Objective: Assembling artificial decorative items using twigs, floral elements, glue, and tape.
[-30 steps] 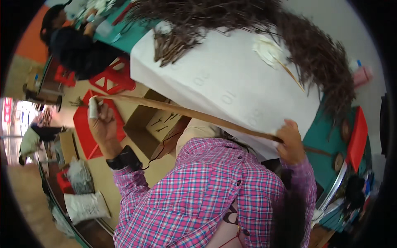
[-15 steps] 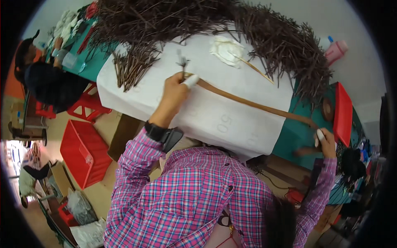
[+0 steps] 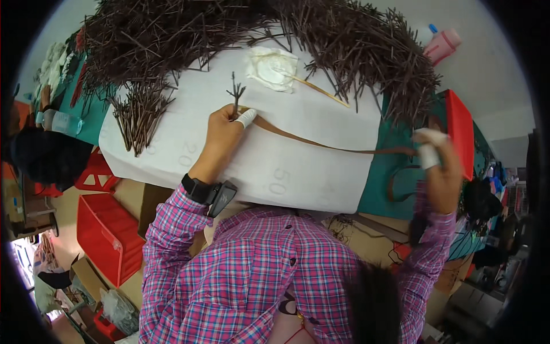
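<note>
The left hand point(image 3: 222, 136) pinches a small twig point(image 3: 235, 93) and one end of a brown tape point(image 3: 312, 143) near the frame's centre. The tape runs right to the blurred right hand point(image 3: 442, 166), fingers closed on it. White paper point(image 3: 332, 172) lies below; a twig heap point(image 3: 166, 37) fills the top.

The bench point(image 3: 375, 198) is green, most of its middle covered by a white sheet point(image 3: 321, 178) with faint grey print. A heap of dark twigs point(image 3: 172, 34) arches along the sheet's far side and runs down its right edge onto the green. At the sheet's left lies a smaller, fanned bunch point(image 3: 139, 117). Near the middle of the far side sits a crumpled white wad point(image 3: 266, 69); a thin yellow stick point(image 3: 323, 93) rests with one end on it. A red tray point(image 3: 461, 132) stands tilted at the right.
</note>
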The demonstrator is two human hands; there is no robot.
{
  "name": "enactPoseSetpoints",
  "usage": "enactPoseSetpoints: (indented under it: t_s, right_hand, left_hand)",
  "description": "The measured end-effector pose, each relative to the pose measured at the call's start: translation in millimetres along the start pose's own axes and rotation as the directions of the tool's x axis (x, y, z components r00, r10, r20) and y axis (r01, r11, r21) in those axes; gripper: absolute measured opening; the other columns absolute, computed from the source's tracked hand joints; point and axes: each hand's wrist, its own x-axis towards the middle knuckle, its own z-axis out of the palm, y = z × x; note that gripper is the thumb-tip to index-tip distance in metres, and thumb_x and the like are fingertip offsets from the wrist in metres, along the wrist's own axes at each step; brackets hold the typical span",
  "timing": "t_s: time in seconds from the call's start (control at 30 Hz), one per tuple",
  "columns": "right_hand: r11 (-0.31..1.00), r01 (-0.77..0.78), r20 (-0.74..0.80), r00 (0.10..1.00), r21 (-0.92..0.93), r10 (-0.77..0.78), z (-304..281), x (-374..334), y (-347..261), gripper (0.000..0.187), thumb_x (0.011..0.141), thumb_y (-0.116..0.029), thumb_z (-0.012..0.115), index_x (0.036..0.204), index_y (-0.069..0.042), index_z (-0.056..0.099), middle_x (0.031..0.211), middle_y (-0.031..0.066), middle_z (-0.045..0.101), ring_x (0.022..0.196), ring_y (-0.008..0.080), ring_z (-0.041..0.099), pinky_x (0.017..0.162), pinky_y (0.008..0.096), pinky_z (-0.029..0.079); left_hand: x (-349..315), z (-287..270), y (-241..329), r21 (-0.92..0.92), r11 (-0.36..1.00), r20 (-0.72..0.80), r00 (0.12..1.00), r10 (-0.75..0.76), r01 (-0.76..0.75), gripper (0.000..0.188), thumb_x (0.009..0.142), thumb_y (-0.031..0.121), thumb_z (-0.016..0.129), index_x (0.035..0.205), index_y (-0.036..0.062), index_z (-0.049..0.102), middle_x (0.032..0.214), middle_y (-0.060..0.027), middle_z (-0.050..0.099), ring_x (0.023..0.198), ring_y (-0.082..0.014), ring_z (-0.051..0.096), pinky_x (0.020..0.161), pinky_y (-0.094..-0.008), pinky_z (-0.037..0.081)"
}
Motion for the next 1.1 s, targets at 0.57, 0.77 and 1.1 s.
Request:
enactPoseSetpoints:
  t_s: [0.57,0.77,1.1]
  right_hand:
    - [0.93,0.338,0.01,0.94,-0.144,-0.34,167.3,66.8,-2.3,0.014,0.069,-0.01,0.06,0.082,-0.004,0.058,0.064,0.0098,0.05,0.062,0.0279,0.049,0.058,0.0357,0.038]
    - [0.947,0.309,0.05,0.951,-0.091,-0.306,188.2,59.0,0.9,0.011,0.068,-0.01,0.061,0.076,-0.004,0.056,0.061,0.0063,0.047,0.057,0.0242,0.046,0.056,0.0334,0.034]
    - [0.895,0.446,0.208,0.874,0.015,-0.439,170.4,40.2,-20.1,0.01,0.065,-0.003,0.055,0.074,-0.005,0.054,0.064,0.0066,0.049,0.062,0.0241,0.049,0.063,0.0344,0.035]
  left_hand:
    - [-0.9,-32.1,23.2,-0.235,0.919,-0.177,0.944,0.279,-0.316,0.026,0.089,0.01,0.039,0.111,0.0021,0.049,0.078,-0.0006,0.054,0.05,-0.0033,0.034,0.043,-0.0164,0.026]
    - [-5.2,-2.7,-2.0,-0.654,0.745,0.124,0.99,-0.065,0.131,0.022,0.087,0.01,0.045,0.107,0.0036,0.052,0.081,-0.0014,0.056,0.052,-0.005,0.041,0.045,-0.0169,0.03]
    - [-13.7,19.7,-4.2,-0.722,0.628,0.307,0.948,-0.086,0.29,0.02,0.086,0.008,0.045,0.1,-0.0029,0.055,0.088,-0.0038,0.056,0.068,-0.0097,0.051,0.051,-0.0178,0.035]
